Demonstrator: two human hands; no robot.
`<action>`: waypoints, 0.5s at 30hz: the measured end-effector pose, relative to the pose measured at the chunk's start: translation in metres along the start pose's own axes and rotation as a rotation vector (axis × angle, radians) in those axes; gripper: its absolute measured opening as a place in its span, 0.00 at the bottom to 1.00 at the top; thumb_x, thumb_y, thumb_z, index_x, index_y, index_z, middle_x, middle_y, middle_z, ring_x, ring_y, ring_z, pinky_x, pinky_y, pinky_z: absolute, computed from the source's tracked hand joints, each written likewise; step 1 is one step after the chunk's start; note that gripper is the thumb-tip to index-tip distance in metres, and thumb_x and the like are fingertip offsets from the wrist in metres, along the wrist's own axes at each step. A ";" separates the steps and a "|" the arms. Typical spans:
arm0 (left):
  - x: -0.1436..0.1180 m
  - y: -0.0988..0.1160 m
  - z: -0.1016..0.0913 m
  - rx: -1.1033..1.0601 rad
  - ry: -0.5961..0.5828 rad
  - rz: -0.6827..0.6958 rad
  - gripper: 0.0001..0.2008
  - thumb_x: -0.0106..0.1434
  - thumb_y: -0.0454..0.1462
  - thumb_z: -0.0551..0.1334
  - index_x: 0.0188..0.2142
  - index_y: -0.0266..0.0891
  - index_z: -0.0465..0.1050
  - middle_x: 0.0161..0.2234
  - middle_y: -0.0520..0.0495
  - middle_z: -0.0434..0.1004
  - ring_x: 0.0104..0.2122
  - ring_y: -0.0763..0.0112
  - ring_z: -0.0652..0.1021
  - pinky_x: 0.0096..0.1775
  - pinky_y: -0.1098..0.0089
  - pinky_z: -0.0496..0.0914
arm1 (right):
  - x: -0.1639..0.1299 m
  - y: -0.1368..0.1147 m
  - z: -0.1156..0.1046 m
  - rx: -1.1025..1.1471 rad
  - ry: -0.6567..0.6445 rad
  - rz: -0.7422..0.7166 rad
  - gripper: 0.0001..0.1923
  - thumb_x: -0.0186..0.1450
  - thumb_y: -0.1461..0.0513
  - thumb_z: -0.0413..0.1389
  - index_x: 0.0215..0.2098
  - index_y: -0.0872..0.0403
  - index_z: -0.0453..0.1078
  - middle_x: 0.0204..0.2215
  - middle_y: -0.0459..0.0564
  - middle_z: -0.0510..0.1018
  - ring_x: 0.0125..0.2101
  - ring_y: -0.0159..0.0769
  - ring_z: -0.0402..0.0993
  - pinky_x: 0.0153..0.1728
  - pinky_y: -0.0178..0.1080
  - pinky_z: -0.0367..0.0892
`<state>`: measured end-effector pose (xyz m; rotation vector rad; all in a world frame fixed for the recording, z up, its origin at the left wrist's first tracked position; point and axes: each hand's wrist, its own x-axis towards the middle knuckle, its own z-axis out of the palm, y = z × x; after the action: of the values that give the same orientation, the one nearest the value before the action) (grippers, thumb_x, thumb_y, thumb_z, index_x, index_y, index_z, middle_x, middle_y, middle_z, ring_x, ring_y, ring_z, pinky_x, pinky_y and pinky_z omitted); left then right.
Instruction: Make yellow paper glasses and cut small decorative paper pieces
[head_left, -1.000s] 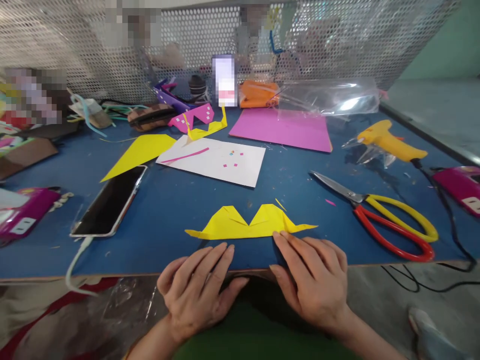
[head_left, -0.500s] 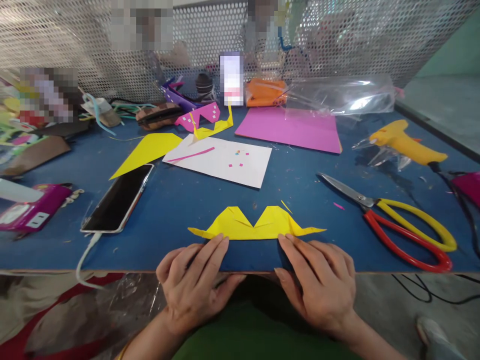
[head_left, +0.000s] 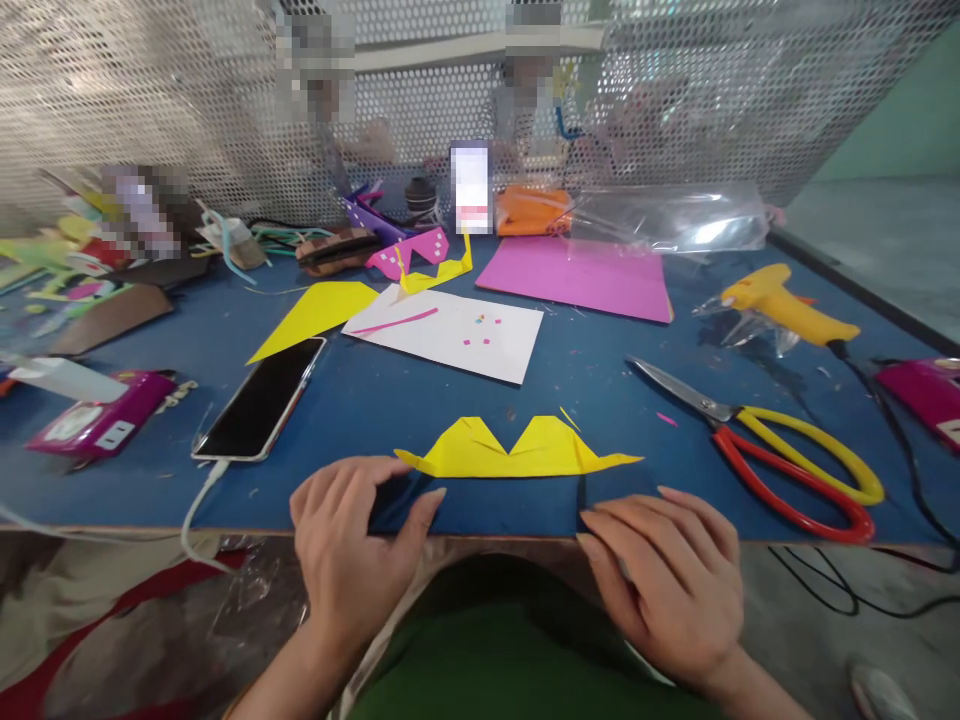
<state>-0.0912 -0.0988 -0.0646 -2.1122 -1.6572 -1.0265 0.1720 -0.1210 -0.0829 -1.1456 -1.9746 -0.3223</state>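
A yellow cut-out like a pair of paper glasses (head_left: 514, 455) lies on the blue table close to the front edge, its narrow ends sticking out left and right. My left hand (head_left: 360, 530) is by its left end, thumb spread from the fingers; whether a fingertip touches that end I cannot tell. Just below the cut-out's right part, my right hand (head_left: 667, 570) rests at the table edge with fingers loosely stretched, holding nothing. Big scissors (head_left: 724, 415) with one red and one yellow handle lie on the right, blades apart from the cut-out.
White card (head_left: 480, 350) with small pink bits lies ahead, beside a yellow sheet (head_left: 307, 315) and a plugged-in phone (head_left: 259, 400). Behind are pink sheets (head_left: 585, 275), pink glasses (head_left: 420, 252) and small yellow glasses (head_left: 435, 277). At right sits a yellow glue gun (head_left: 787, 305) with its cord.
Both hands have come off the cut-out's lower edge and moved apart, the left toward its left end, the right down and outward. The cut-out stays on the table; the camera view has shifted slightly.
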 end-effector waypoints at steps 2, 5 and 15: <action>0.010 0.000 -0.001 0.056 -0.079 0.004 0.11 0.62 0.45 0.65 0.34 0.41 0.70 0.32 0.45 0.78 0.37 0.55 0.77 0.43 0.55 0.65 | 0.000 0.007 -0.004 -0.023 0.006 0.049 0.03 0.63 0.66 0.61 0.35 0.53 0.72 0.29 0.48 0.80 0.32 0.39 0.75 0.46 0.47 0.65; 0.020 0.001 -0.001 0.058 -0.132 0.037 0.14 0.63 0.48 0.63 0.30 0.41 0.69 0.31 0.46 0.79 0.35 0.56 0.77 0.41 0.57 0.64 | 0.007 0.016 -0.006 -0.039 -0.028 0.245 0.06 0.66 0.60 0.59 0.40 0.52 0.70 0.32 0.51 0.78 0.34 0.43 0.75 0.41 0.47 0.67; 0.044 -0.006 0.002 -0.078 -0.167 0.058 0.12 0.64 0.43 0.62 0.26 0.42 0.71 0.27 0.50 0.79 0.30 0.64 0.77 0.40 0.62 0.65 | 0.052 0.029 -0.005 0.431 -0.285 0.405 0.10 0.69 0.59 0.53 0.29 0.51 0.69 0.31 0.48 0.79 0.33 0.36 0.76 0.32 0.38 0.70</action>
<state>-0.0920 -0.0637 -0.0377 -2.3391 -1.6431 -0.9350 0.1853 -0.0761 -0.0454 -1.3119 -1.8615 0.4789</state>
